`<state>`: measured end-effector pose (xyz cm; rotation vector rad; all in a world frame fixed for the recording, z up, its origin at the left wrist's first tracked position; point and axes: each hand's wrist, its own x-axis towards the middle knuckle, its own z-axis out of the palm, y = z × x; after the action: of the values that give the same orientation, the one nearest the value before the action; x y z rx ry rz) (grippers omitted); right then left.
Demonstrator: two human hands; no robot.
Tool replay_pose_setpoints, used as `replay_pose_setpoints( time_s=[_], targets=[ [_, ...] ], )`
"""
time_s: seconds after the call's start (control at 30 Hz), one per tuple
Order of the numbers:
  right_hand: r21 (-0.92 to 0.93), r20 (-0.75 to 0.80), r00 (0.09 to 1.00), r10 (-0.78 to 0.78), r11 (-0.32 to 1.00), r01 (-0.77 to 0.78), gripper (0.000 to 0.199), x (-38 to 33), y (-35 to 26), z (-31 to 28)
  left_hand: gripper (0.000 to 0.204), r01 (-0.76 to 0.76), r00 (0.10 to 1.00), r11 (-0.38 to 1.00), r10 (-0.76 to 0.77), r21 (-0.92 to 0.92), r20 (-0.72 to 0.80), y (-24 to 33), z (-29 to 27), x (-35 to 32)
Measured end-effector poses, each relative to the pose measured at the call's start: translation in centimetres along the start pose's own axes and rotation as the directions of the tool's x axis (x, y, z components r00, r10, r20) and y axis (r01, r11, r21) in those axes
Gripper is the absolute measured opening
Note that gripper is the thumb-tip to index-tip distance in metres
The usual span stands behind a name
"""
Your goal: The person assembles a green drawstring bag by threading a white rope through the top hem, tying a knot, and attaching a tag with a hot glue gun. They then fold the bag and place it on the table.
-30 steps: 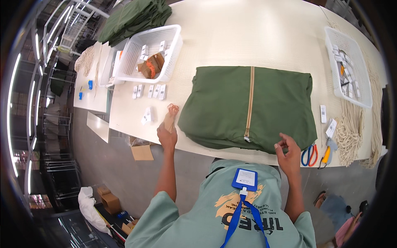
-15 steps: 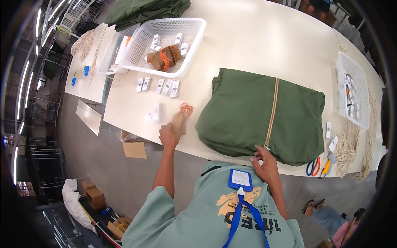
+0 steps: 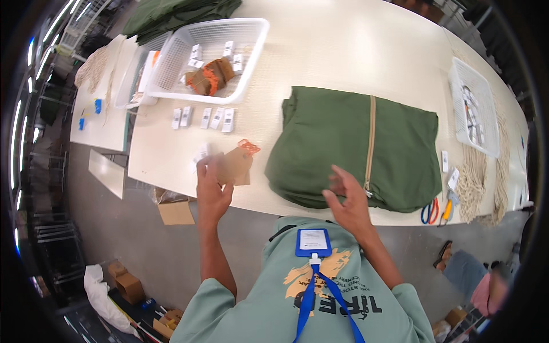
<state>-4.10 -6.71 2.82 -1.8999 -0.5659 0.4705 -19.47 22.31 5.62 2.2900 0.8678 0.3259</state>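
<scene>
At the table's front edge, my left hand (image 3: 213, 191) is closed on the edge of a brown card hang tag (image 3: 233, 163). Its fingers are partly blurred. A second brown card shows beneath that tag, and orange string (image 3: 249, 147) lies at the top. Just beyond my fingers is a small blurred stack of white labels (image 3: 201, 152). My right hand (image 3: 350, 200), fingers apart and nothing in them, is over the lower edge of a folded green fabric piece (image 3: 326, 143). A tan zip (image 3: 372, 137) runs down that piece, with its metal pull (image 3: 368, 193) right of my fingers.
Several small white label bundles (image 3: 206, 118) stand in a row before a white basket (image 3: 255, 63) holding brown tags and labels. At right are another basket (image 3: 486, 126), scissors (image 3: 434, 211), a yellow-handled tool (image 3: 447, 210) and cream cords (image 3: 472, 183). Green fabric (image 3: 177, 17) is piled behind.
My right hand has lifted from the zip pull and shifted left with its fingers spread. The brown tag by my left hand shows broader. The whole view has shifted slightly.
</scene>
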Motion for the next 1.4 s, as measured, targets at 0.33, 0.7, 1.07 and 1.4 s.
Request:
replay_pose_setpoints(
  time_s=[0.33,0.7,1.07,1.4],
  targets=[
    [0.377,0.095,0.991,0.095,0.918,-0.124,0.028,3.0,-1.9,-1.8,0.065,-0.591,0.766,0.807,0.571,-0.028,0.295,14.8,0.8,6.7],
    [0.329,-0.200,0.747,0.634,0.762,-0.558,0.030,4.7,11.6,-10.0,0.059,-0.352,0.797,0.931,0.351,-0.094,0.491,17.4,21.9,5.7],
    [0.452,-0.076,0.863,0.500,0.788,-0.417,0.017,1.5,11.3,-11.6,0.033,-0.235,0.851,0.964,0.267,-0.126,0.453,16.0,26.3,-5.2],
    [0.504,0.203,0.822,0.532,0.663,-0.554,0.016,1.7,13.0,-12.7,0.023,0.023,0.948,0.968,0.058,-0.249,0.314,14.9,28.0,-6.3]
  ],
)
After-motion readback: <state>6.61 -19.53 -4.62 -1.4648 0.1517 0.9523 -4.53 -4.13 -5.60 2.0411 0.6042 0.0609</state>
